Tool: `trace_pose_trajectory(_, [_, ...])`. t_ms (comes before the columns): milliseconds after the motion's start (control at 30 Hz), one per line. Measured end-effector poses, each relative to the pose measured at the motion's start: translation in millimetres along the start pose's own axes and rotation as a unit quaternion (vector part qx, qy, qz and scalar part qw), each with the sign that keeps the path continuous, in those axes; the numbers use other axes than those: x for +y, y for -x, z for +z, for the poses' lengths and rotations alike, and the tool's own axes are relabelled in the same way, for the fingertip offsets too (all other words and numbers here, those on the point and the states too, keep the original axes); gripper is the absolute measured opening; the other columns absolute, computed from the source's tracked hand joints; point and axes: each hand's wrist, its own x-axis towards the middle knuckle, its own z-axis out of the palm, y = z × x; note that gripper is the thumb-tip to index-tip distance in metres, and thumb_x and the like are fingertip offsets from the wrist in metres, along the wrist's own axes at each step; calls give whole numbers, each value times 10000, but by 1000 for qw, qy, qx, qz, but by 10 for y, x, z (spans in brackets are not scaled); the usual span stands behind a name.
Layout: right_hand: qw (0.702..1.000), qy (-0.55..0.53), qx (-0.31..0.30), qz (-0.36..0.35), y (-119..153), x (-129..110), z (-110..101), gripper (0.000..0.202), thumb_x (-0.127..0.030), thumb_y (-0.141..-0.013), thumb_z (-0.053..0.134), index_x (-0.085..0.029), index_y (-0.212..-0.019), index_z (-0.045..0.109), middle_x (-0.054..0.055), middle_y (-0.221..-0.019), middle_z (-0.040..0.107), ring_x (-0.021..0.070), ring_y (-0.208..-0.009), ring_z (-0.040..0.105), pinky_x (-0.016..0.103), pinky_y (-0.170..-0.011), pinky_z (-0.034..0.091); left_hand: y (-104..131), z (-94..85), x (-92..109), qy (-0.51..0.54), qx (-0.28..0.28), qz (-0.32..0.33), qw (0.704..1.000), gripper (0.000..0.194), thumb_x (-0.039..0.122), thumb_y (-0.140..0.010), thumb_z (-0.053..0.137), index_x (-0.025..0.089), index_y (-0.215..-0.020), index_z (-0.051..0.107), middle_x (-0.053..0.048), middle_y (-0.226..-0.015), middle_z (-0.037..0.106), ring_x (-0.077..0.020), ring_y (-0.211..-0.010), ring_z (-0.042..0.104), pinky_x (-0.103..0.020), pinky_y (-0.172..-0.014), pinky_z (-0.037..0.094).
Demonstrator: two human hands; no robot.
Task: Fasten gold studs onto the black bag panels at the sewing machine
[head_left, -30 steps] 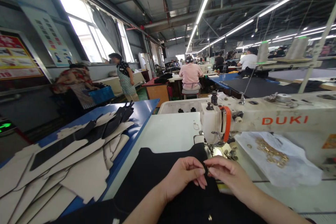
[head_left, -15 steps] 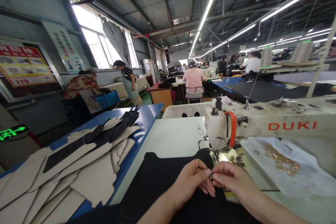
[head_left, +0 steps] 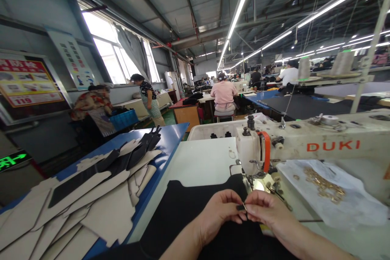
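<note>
My left hand [head_left: 217,213] is closed in a pinch on a short black strap [head_left: 240,207]. Fingertip to fingertip with it, my right hand [head_left: 267,210] pinches a small gold metal ring [head_left: 244,206] at the strap's end. Whether the strap passes through the ring is too small to tell. Both hands are above a large black fabric piece [head_left: 179,207], spread on the white machine table [head_left: 204,158]. Just beyond my fingers stands the head of a white sewing machine [head_left: 251,150], its lamp lit near the needle.
Right of the needle, loose gold rings [head_left: 324,183] lie on a white plastic sheet [head_left: 350,211] under the machine arm. Beige and black cut pieces [head_left: 106,211] cover a blue table [head_left: 173,134] at left. A white bin [head_left: 195,130] stands behind. Several people work farther back.
The black strap now shows between my left fingers, next to the gold ring. My hands have shifted only slightly, and the camera view has turned a little.
</note>
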Motion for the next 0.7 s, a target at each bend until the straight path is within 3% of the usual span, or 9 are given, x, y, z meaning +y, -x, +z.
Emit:
trace_pose_trajectory(133, [996,71,-19,-42,25,-29,14,329,-470,-678,719,-173,-733,588,9,-651,645,131,-605,581,253,-607,424,13,27,10,-1,13,-12,1000,238,183,-541,717,133,-689,537,-52,-607,668,-154,-607,642,-257,-628,469])
trace_pose_trajectory(267, [981,165,8,-98,90,-46,78,236,-416,-800,601,-181,-817,584,7,-697,614,147,-669,568,262,-637,419,-21,34,-40,-45,60,9,997,165,155,-546,628,154,-659,509,-17,-571,649,-144,-564,627,-266,-611,480])
trace_pose_trajectory(400, [960,256,39,-103,105,-27,105,158,-300,-756,636,-190,-826,547,-3,-710,587,155,-685,544,258,-635,409,-83,22,-103,-109,112,47,987,114,106,-514,578,155,-594,514,61,-463,543,-93,-438,533,-204,-480,404])
trace_pose_trajectory(533, [948,296,30,-115,107,-52,69,119,-301,-800,567,-190,-759,561,1,-694,587,146,-657,529,250,-615,393,-100,18,-124,-112,106,44,987,112,113,-520,559,166,-604,508,27,-478,606,-127,-472,584,-232,-511,442])
trace_pose_trajectory(700, [937,324,62,-116,140,-71,42,195,-339,-817,512,-189,-705,567,-26,-587,489,118,-523,448,245,-519,345,-82,31,-112,-112,96,49,988,108,127,-527,561,172,-597,493,1,-506,641,-126,-496,595,-235,-533,452])
